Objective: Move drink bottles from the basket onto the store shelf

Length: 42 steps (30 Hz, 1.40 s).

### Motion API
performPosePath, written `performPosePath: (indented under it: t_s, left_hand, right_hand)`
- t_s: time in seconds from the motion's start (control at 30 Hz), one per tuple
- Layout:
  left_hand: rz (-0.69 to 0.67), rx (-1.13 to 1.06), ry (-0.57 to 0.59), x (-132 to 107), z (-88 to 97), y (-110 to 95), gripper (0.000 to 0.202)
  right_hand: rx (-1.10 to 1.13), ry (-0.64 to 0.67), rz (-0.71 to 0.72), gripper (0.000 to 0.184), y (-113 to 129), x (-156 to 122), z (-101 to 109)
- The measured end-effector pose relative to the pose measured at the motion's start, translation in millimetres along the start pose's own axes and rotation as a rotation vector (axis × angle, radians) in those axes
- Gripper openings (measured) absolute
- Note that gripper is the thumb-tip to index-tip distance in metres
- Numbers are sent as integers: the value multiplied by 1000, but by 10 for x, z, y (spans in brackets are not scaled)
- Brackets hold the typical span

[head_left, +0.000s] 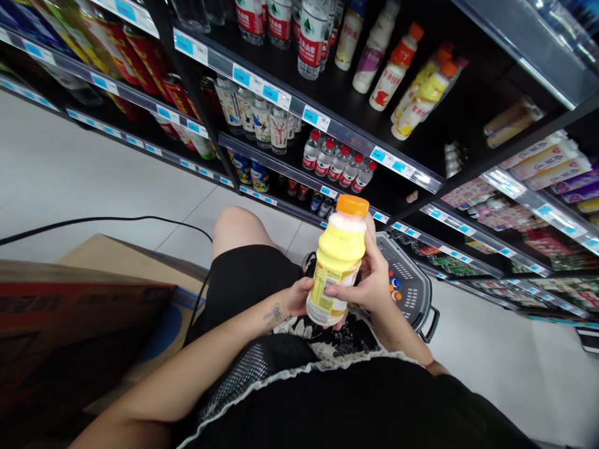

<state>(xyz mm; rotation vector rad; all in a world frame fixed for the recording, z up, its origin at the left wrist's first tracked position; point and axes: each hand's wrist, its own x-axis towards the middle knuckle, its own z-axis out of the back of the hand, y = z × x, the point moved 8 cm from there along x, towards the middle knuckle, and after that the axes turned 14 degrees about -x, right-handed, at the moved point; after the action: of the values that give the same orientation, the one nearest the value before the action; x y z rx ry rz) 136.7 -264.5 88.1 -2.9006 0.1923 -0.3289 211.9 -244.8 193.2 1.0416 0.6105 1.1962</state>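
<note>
Worn on the head, facing forward and steeply down past the chest (355,405) and lap (253,277). Looks from above and behind the fingers (350,293), quite near them, tilted sideways, wide enough to catch shelves (349,136) slanting beyond the fingers and floor (472,337) to either side.

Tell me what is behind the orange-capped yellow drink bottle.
Behind the orange-capped yellow drink bottle, held in the left hand and right hand, part of a shoe shows past its left edge and patterned fabric below its base. Whatever its body covers cannot be seen.
</note>
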Motion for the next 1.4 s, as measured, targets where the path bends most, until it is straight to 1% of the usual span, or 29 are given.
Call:
performPosePath:
  t_s: [0.07,0.23,0.4,0.53,0.73,0.97,1.03,1.13,1.2,1.4]
  left_hand:
    - [-1,1,8,8,-14,0,80]
    - [4,-9,-22,14,-23,0,82]
    - [-7,-22,-6,12,-32,1,82]
    - [-12,-24,30,11,-31,14,81]
    - [-3,-3,16,20,-9,19,81]
    - [-5,2,25,15,5,30,81]
    - [-3,9,10,13,23,39,84]
    - [7,38,-18,16,39,50,95]
    - [11,56,-12,20,25,50,99]
    - [-10,65,7,31,-2,25,98]
  right_hand:
    - [-17,-8,-5,133,-1,-3,9]
    - [-17,-10,0,131,12,-3,15]
    - [1,-8,27,130,33,-4,5]
    - [24,-17,49,130,57,-4,6]
    - [52,-16,71,126,82,-13,10]
    - [61,-8,20,126,39,-22,7]
    - [76,-7,15,124,35,-25,10]
    - [76,-15,0,122,25,-29,20]
    - [70,-25,-3,121,26,-31,28]
    - [62,-33,24,122,40,-32,37]
